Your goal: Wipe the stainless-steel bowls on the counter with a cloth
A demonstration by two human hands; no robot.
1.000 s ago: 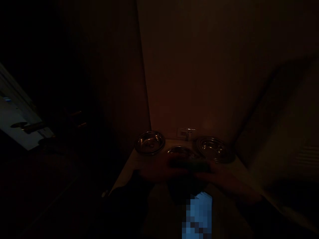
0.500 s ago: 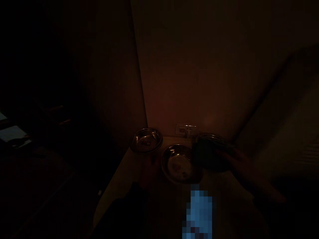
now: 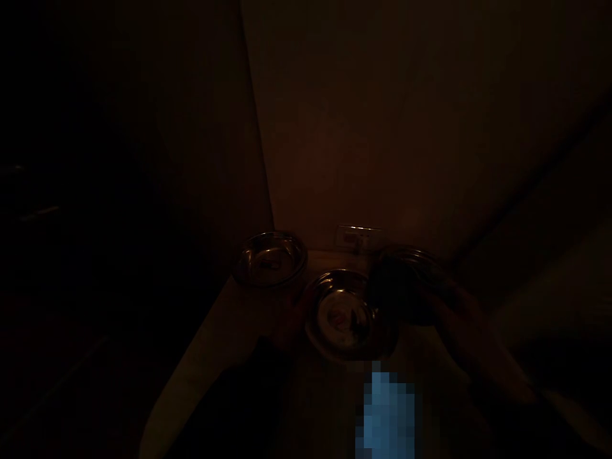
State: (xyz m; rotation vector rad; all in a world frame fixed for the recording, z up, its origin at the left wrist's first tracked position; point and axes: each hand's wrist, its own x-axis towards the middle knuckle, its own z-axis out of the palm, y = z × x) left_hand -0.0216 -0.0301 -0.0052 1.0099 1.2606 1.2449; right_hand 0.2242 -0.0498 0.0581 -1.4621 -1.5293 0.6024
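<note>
Middle metal bowl [image 3: 340,317] sits on the pale table [image 3: 191,370], its shiny interior facing up, with the left hand [image 3: 287,315] at its left rim (too dark to tell whether those fingers pinch the edge or lie loose). Just right of it, the right hand [image 3: 456,306] has its fingers closed on a dark cloth [image 3: 399,290], which covers part of the stacked metal bowls [image 3: 415,255] behind. Farther out, another bowl [image 3: 271,262] stands at the rear left, and a wall socket [image 3: 358,238] shows above the table's back edge.
</note>
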